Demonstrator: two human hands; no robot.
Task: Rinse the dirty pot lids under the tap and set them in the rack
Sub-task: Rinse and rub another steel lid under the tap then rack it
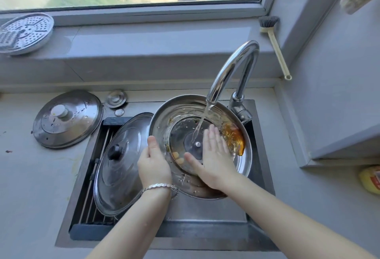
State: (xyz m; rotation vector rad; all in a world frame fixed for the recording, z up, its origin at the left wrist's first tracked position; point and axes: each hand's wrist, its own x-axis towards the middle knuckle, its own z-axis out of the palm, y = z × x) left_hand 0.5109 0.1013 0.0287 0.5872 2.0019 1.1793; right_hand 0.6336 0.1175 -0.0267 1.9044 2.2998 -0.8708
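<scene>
Right hand [213,156] partly covering lid [185,110].

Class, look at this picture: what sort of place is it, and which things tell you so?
Most likely a home kitchen: a sink under a running tap, metal pot lids on the counter, and a dish brush by the window.

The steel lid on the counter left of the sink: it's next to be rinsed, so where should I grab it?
Take the steel lid by its pale centre knob, coming from straight above. It lies dome-up and flat on the counter, so the rim offers little to get under, while the knob stands clear.
</scene>
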